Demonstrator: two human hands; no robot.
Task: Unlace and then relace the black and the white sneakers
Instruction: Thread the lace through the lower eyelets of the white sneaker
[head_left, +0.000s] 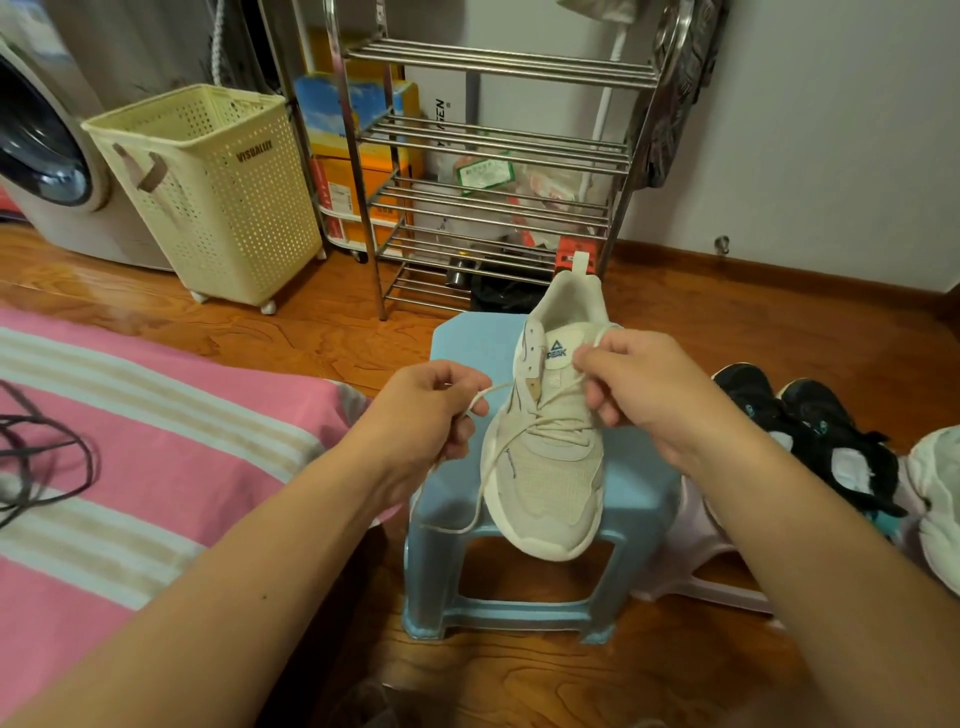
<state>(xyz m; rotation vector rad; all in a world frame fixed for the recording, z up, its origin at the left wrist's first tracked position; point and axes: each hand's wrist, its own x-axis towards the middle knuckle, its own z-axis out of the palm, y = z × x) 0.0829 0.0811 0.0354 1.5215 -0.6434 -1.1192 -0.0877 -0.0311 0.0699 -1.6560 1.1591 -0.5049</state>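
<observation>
A white sneaker lies on a light blue stool, toe toward me and heel away. My left hand pinches one end of its white lace to the left of the shoe; the slack hangs down over the stool's front edge. My right hand pinches the other lace end at the upper eyelets beside the tongue. Two black sneakers sit on the floor to the right. A second white sneaker shows at the right edge.
A bed with a pink striped cover and a dark cable fills the left. Behind the stool stand a metal shoe rack, a cream laundry basket and a washing machine. Wooden floor lies between.
</observation>
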